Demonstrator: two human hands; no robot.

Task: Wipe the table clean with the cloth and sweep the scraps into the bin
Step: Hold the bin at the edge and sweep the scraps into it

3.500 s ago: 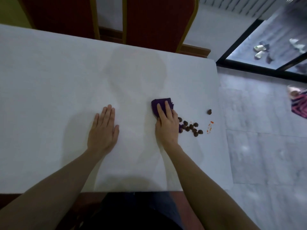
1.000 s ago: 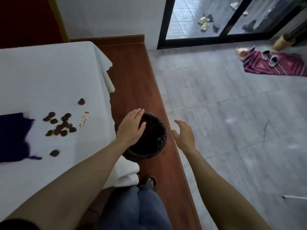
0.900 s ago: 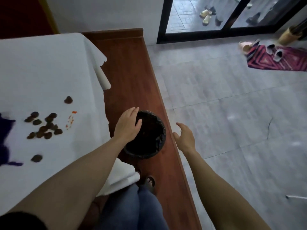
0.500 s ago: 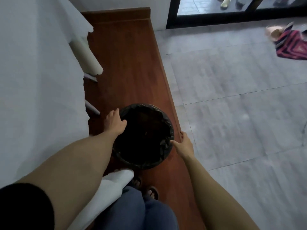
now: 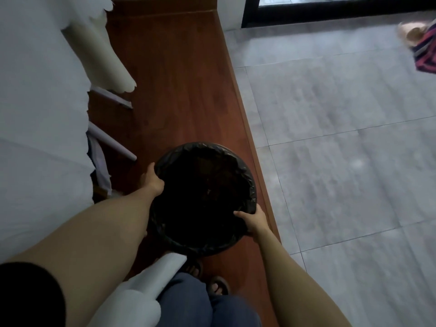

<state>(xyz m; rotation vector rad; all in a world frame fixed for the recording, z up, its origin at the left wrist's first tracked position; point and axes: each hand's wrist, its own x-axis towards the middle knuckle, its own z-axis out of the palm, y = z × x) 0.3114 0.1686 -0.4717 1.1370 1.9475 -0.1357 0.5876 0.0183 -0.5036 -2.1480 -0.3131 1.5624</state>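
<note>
A round bin [image 5: 205, 197] lined with a black bag stands on the wooden platform beside the table. My left hand [image 5: 152, 179] grips its left rim, fingers curled over the outer side. On the right rim, my right hand [image 5: 253, 219] holds on with the thumb inside the edge. The white-covered table [image 5: 35, 114] fills the left side. The purple cloth and the brown scraps are out of view.
The tablecloth's folded corner [image 5: 103, 57] hangs over the wooden platform [image 5: 179, 90]. Grey floor tiles [image 5: 342, 138] spread to the right, with a striped mat [image 5: 427, 50] at the far right. My legs and sandalled feet [image 5: 212, 282] are just below the bin.
My head has tilted down, so the cloth and scraps left the view. Both hands reached down and closed on the bin's rim, and the bin looks larger and nearer.
</note>
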